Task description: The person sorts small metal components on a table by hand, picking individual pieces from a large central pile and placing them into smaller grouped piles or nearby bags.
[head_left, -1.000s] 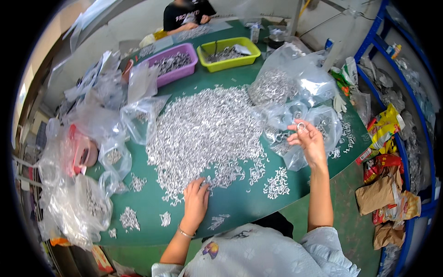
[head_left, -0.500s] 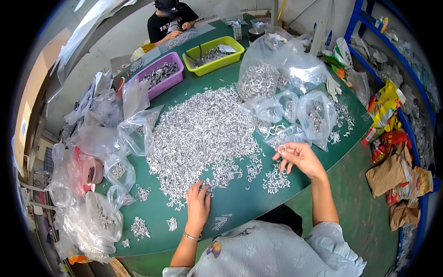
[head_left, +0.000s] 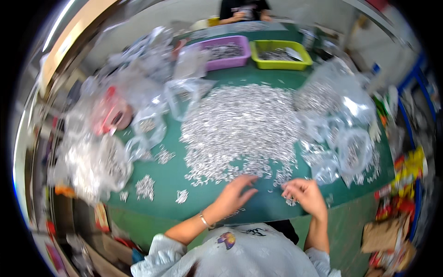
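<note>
A large heap of small silvery metal parts [head_left: 242,129] covers the middle of the green table [head_left: 170,177]. My left hand [head_left: 236,193] lies flat at the heap's near edge, fingers spread toward the parts, a bracelet on the wrist. My right hand [head_left: 302,196] hovers just right of it with fingers curled over a few loose parts at the table's front; the blur hides whether it pinches any. The whole picture is motion-blurred.
Clear plastic bags of parts lie at the right [head_left: 344,115] and in a pile at the left [head_left: 92,157]. A purple tray [head_left: 224,51] and a yellow-green tray [head_left: 279,54] stand at the back. Another person sits beyond them [head_left: 242,11]. Small separate part clusters [head_left: 145,187] dot the front left.
My right hand has dropped from the bags at the right down to the table's front edge, close to my left hand. The view has swung and blurred.
</note>
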### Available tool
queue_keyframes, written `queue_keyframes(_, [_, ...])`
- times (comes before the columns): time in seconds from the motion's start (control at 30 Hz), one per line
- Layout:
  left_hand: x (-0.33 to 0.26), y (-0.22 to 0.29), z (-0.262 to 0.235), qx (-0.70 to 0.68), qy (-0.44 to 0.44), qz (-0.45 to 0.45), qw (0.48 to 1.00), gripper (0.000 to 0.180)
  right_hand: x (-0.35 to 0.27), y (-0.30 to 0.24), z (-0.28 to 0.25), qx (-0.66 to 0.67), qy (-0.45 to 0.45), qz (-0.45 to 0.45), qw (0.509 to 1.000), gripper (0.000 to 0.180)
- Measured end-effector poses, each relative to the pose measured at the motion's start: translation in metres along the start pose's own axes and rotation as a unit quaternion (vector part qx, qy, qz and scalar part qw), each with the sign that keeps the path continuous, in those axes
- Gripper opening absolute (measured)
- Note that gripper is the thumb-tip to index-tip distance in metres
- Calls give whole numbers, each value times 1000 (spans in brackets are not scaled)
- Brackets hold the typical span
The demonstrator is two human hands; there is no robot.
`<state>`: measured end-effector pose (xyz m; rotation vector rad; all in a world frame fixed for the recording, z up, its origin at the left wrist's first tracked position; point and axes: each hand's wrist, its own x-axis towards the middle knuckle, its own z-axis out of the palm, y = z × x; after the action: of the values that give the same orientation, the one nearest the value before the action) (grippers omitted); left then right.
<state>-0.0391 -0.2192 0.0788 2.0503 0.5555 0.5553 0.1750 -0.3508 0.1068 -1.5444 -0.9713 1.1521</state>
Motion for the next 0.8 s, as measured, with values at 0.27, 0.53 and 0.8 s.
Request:
queue_keyframes(0.27, [-2, 11, 12, -47, -47, -22, 998, 32, 13, -2, 22, -89, -34, -69, 993, 9])
queue_keyframes(0.53, [-5, -5, 2, -10, -8, -11, 1000, 32, 109, -116, -155, -382, 426, -301, 763, 15])
queue_keyframes(0.8, [-18, -30, -12, 76, 49, -8, 996, 26, 107, -92, -56, -374, 269, -327, 825, 15])
